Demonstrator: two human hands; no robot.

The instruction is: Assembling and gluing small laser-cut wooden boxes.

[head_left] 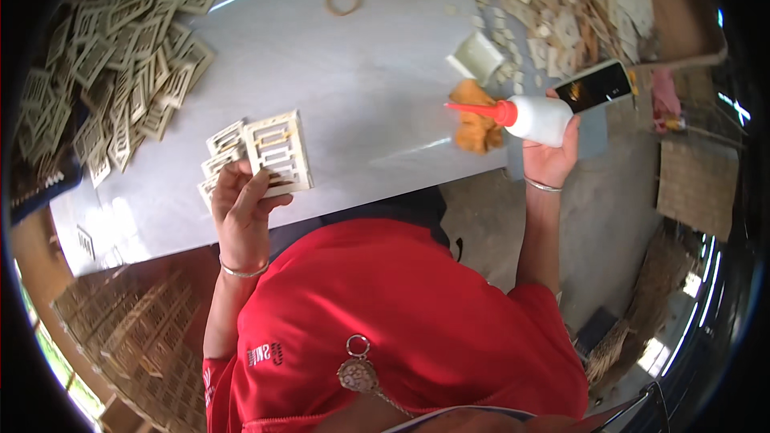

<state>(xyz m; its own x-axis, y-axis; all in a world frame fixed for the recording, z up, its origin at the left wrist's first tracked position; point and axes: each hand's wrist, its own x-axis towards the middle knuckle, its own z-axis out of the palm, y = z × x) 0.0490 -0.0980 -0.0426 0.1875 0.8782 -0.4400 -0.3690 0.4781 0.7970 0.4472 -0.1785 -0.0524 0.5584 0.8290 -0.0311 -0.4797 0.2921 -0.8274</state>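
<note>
My left hand (245, 212) pinches a pale square panel (279, 143) with rectangular cut-outs, tilted up over the table's near edge. A few similar panels (218, 162) show just behind that hand; whether they rest on the table or are held too, I cannot tell. In my right hand (553, 156) is a white squeeze bottle (539, 120), its red nozzle (473, 110) pointing left. Beneath the nozzle lies a crumpled orange-brown cloth (479, 132). The nozzle and the held panel are well apart.
A big heap of cut-out panels (132, 48) covers the table's left side. At the far right lie many thin pale pieces (561, 0). Near the bottle are a small white tray (476, 56), scattered white bits (505, 36) and a phone (595, 87). A ring (342, 2) lies far back.
</note>
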